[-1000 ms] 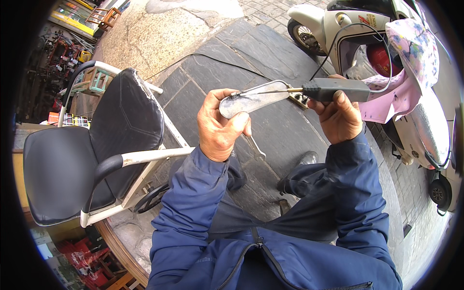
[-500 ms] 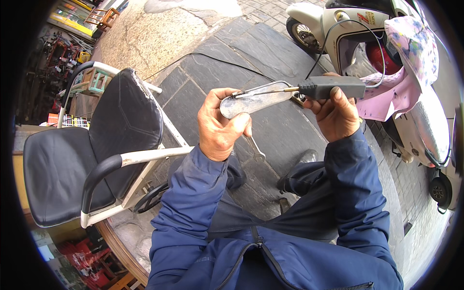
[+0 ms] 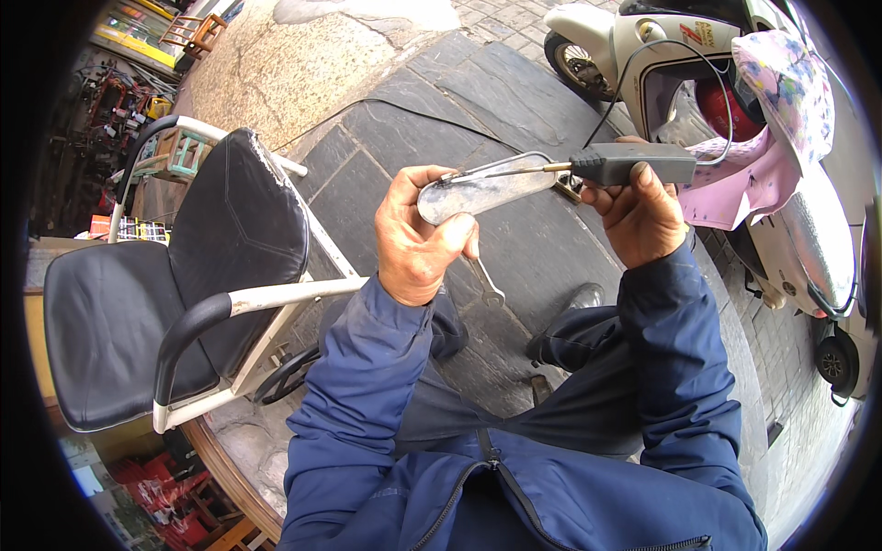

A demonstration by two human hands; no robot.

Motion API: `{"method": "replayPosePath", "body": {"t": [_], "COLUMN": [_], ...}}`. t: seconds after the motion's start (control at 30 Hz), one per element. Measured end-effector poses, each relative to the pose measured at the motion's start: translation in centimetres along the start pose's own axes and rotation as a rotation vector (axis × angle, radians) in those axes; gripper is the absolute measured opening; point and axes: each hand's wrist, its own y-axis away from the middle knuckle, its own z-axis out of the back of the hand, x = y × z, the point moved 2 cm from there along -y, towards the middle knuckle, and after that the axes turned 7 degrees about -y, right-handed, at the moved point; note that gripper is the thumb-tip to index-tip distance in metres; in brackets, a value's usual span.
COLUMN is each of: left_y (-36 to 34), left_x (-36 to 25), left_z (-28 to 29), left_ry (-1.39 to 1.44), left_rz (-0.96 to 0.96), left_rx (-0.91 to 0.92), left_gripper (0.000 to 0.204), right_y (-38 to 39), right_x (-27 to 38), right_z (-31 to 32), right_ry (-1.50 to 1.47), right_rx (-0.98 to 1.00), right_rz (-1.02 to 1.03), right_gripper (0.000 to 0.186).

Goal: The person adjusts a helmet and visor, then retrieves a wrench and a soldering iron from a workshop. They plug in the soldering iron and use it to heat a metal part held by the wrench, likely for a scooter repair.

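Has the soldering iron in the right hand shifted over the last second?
Barely: the soldering iron stays put against the scooter, its tip on the translucent piece in the left hand.

A small red-and-yellow printed sticker [image 3: 695,33] sits on the white scooter body, up and right of the fingers. Far to the upper left of them runs a long yellow-and-green signboard strip [image 3: 138,35]. Left of the fingers, beyond the chair, lie small multicoloured printed packets [image 3: 138,227] (too small to tell apart).
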Motion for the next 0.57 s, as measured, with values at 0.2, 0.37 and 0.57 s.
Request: {"method": "replayPosePath", "body": {"t": [0.2, 0.37, 0.57], "left_y": [0.0, 0.1, 0.1], "left_x": [-0.1, -0.2, -0.2], "left_z": [0.1, 0.1, -0.1], "left_ry": [0.018, 0.021, 0.027], "left_rz": [0.0, -0.001, 0.004], "left_rx": [0.002, 0.006, 0.003], "left_gripper": [0.039, 0.04, 0.041], "right_y": [-0.1, -0.1, -0.2], "right_x": [0.4, 0.4, 0.4], "right_z": [0.6, 1.0, 1.3], "right_ry": [0.013, 0.051, 0.067], "right_rx": [0.017, 0.039, 0.035], "right_rz": [-0.002, -0.015, -0.028], "right_gripper": [0.047, 0.051, 0.056]}}
